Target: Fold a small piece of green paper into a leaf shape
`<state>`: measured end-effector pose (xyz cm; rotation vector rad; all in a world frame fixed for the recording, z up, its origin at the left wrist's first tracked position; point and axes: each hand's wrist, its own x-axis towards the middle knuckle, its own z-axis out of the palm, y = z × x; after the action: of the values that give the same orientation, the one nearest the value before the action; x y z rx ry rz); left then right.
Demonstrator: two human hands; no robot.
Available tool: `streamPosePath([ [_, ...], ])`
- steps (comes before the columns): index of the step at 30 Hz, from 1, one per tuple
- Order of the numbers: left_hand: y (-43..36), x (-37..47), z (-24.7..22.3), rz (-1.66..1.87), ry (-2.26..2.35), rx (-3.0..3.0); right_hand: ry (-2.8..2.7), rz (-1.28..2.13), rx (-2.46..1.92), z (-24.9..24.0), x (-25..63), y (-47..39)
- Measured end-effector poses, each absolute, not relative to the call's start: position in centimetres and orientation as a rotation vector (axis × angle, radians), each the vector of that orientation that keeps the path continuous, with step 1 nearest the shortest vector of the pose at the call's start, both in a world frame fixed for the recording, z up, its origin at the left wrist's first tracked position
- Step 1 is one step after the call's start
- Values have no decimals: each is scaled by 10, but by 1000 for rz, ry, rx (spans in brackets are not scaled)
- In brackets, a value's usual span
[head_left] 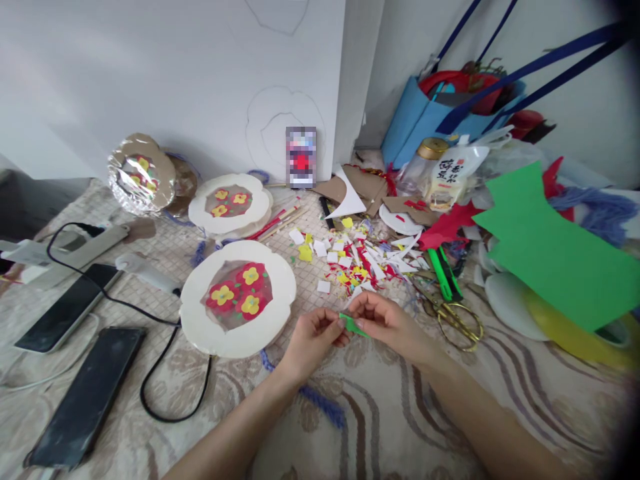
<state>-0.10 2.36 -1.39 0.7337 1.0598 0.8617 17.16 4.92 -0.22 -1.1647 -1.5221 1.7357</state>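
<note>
Fingertips of left hand [314, 337], right hand [385, 321] mostly hide green paper scrap [354, 325].

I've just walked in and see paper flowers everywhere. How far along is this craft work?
Three flower plaques look made: the near one with three red-and-yellow flowers, one behind it, and a foil-wrapped one. In hand: both hands, left and right, pinch a small green paper piece. Still uncut: the large green sheet. Scissors lie idle beside scraps.

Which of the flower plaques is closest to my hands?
The big white scalloped plaque with three red and yellow flowers, just beside your left hand. The smaller white one and the foil-wrapped one lie farther back.
</note>
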Motion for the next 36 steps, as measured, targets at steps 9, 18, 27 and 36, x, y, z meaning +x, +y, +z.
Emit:
streamPosePath([
  [9, 21, 0, -18, 858, 1065, 841, -1487, 1728, -1138, -3, 170, 47],
  [18, 23, 0, -14, 838, 1069, 864, -1512, 1733, -1134, -2, 169, 47],
  [27, 22, 0, -18, 882, 1094, 860, -1502, 1739, -1145, -2, 167, 47],
  [36, 24, -1, -12, 841, 1075, 892, -1546, 1746, -1107, 1, 169, 48],
])
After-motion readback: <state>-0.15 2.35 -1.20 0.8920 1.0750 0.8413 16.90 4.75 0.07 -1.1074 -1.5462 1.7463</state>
